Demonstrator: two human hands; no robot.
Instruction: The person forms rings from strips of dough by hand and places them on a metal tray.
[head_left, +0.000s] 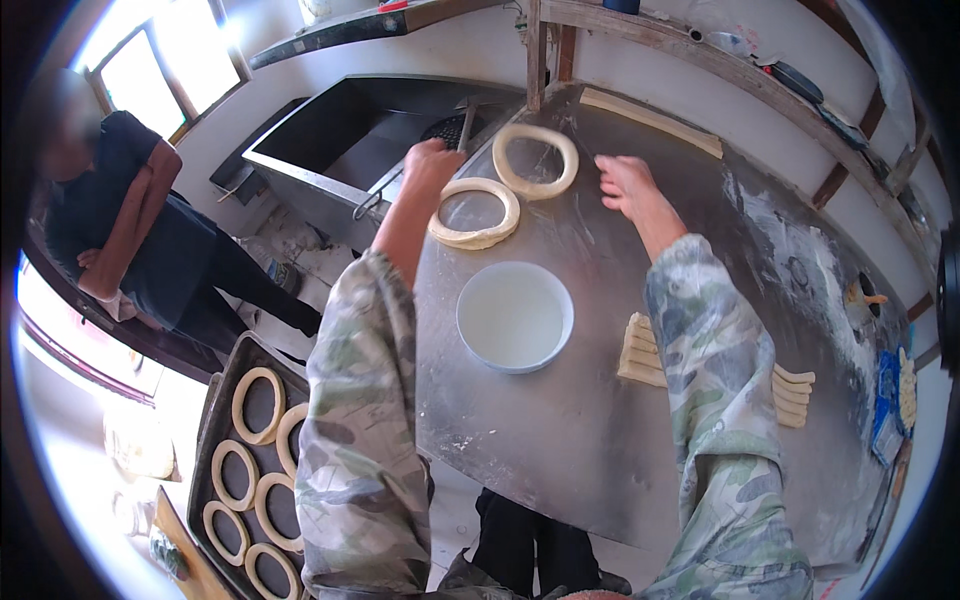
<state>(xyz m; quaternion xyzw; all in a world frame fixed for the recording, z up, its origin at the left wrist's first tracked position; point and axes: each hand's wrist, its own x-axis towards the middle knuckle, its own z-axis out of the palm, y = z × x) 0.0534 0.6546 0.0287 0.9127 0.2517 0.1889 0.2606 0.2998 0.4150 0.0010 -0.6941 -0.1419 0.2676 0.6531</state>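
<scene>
Two rings of pale dough lie on the metal table, a farther one (568, 161) and a nearer one (474, 241). My left hand (433, 163), fingers curled, is just beyond the nearer ring; whether it holds anything is unclear. To the right of the farther ring is my right hand (624, 184), its fingers partly bent, with no object visible in it. A bowl (515, 316) of whitish liquid stands nearer to me. Several dough strips (640, 352) lie side by side, partly hidden under my right sleeve. One long dough strip (652, 122) lies along the table's far edge.
A dark baking tray (247, 349) with several dough rings is at the lower left. Beyond my left hand are a metal basin (300, 161) and a black skimmer (445, 132). A person (135, 217) stands at the left, arms crossed. A wooden shelf (675, 56) runs above the table.
</scene>
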